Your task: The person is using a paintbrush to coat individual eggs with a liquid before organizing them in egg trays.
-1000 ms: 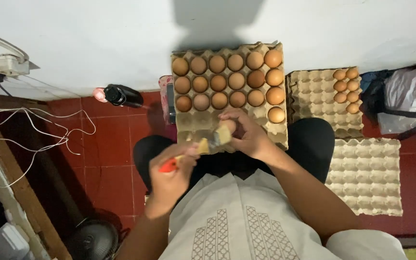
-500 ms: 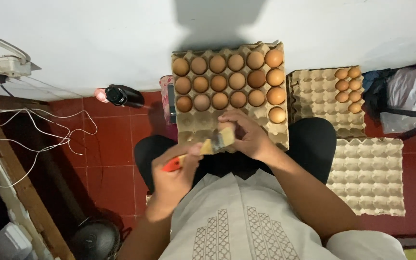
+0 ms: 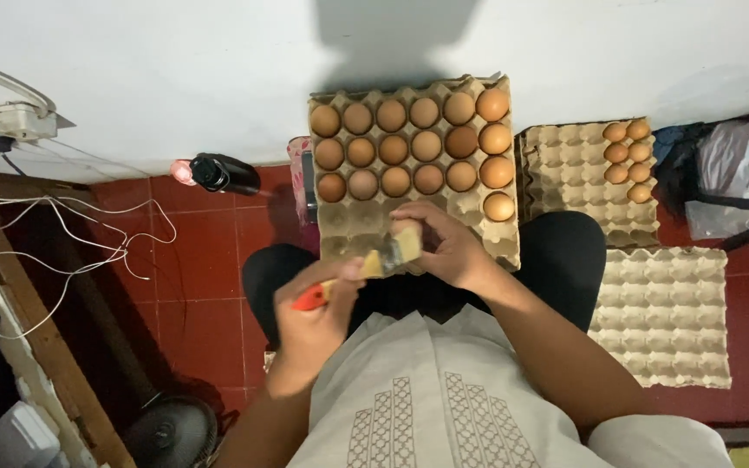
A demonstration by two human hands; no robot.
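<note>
Left hand is clenched round a small paintbrush w/ red handle and pale bristles, bristle end pointing at the right hand. Right hand is curled shut on smth small, prob. one brown egg, but fingers cover it so can't tell for sure. Both hands sit over the near, empty rows of the grey-brown cardboard egg tray, which rests across the lap w/ its far edge at the white wall.

Risks, as I judge them:
- Tray is only propped on the knees; a leg shift or a push from the brush could tip it, and the brown eggs in its far rows roll or crack.
- Squeezing too hard while brushing could crack the shell in the right hand.
- Brush slipping off could knock the lone egg at the tray's right edge.
- A dropped egg lands on the red tiled floor, no cushion there.
- Second tray w/ a few eggs sits just beside the right knee; an elbow swing could bump it.
</note>
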